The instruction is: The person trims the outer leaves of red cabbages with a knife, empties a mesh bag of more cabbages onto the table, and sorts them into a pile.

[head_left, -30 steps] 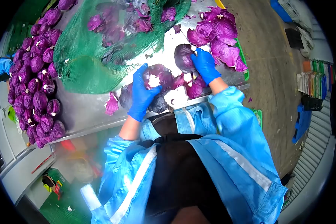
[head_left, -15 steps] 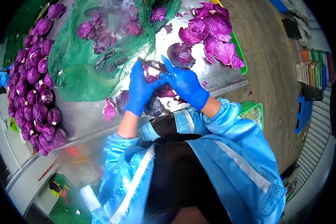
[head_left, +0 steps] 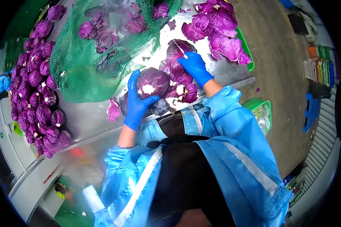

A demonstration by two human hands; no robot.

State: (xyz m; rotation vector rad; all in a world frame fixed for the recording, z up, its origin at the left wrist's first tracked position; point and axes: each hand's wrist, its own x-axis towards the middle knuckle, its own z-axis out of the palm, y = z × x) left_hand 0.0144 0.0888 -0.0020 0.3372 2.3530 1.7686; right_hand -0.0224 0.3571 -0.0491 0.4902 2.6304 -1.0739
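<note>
My left hand point(head_left: 137, 102), in a blue glove, cups the left side of a red cabbage point(head_left: 154, 81), thumb below it and fingers along its edge. The cabbage's pale cut stem faces me. In my right hand point(head_left: 196, 68), also gloved in blue, is a knife point(head_left: 179, 47), its thin blade pointing up and left over loose purple leaves point(head_left: 174, 64). More loose leaves point(head_left: 189, 94) lie beneath my right hand, and a dark leaf point(head_left: 159, 107) rests by my left thumb.
A pile of red cabbages point(head_left: 36, 90) lines the left of the metal table point(head_left: 83, 125). Green netting point(head_left: 83, 81) with leaves lies in the middle. Purple leaves heap over a green crate point(head_left: 250, 56) at right. Another green crate point(head_left: 268, 113) stands below. A person's blue sleeve point(head_left: 2, 85) shows far left.
My hands have separated: the right moved up and right with the knife, the left slightly down. A whole cabbage now sits against my left hand, and the leaves between my hands are rearranged.
</note>
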